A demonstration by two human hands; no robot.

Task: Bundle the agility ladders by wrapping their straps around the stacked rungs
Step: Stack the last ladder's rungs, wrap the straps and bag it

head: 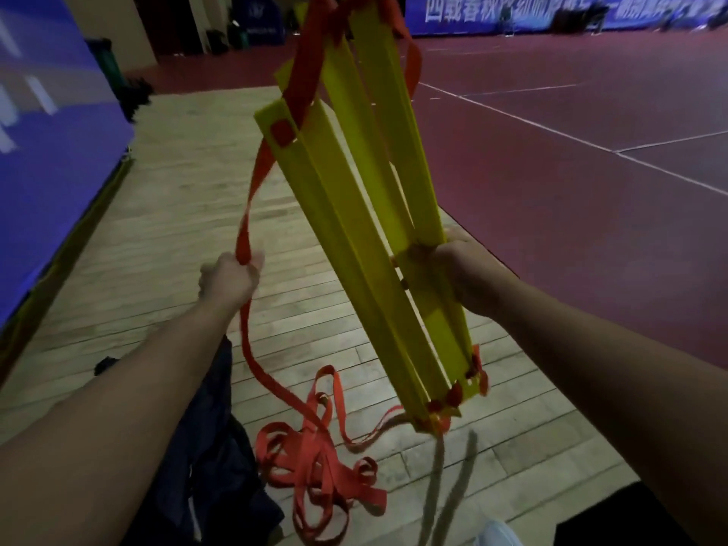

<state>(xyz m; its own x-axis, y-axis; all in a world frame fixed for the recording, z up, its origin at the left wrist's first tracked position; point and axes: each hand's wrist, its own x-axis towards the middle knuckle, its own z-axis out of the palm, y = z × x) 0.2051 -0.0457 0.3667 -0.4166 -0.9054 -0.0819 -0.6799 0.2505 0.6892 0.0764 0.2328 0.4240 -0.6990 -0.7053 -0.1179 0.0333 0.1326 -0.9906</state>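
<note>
A stack of yellow ladder rungs (354, 214) slants through the middle of the head view, far end raised, near end low. My right hand (453, 269) grips the stack from the right side near its lower half. The red strap (256, 179) runs from a slot in the leftmost rung down to my left hand (232, 273), which holds it in a fist. Below that fist the strap falls to a loose red pile (315, 466) on the floor. More red strap loops around the stack's far end at the top of the view.
The wooden floor (177, 214) lies beneath me, meeting a dark red court surface (571, 132) with white lines on the right. A blue padded wall (51, 151) runs along the left. Dark cloth (212, 466) lies at my feet beside the strap pile.
</note>
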